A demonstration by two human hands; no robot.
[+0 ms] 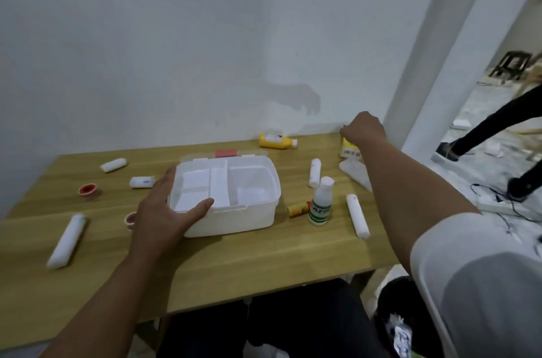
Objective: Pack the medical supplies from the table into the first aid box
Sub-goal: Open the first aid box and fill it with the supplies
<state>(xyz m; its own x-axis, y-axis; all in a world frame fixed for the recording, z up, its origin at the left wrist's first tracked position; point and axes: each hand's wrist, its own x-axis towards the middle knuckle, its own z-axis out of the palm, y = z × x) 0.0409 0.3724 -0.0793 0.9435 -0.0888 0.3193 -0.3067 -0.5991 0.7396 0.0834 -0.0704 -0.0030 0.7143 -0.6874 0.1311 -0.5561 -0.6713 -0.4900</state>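
right hand (363,129) curled over yellow carton (349,149) at bench far right corner, grip unclear, small roll (130,220) half hidden behind left hand (164,211), bottle label (318,212) unreadable

A bare, unfinished room, perhaps under renovation: a plain wooden tabletop (264,264) stands against a scuffed white wall (146,50), and through the doorway at right a dusty, littered floor (484,111) shows debris, loose cables (504,205) and a dark stool (511,64).
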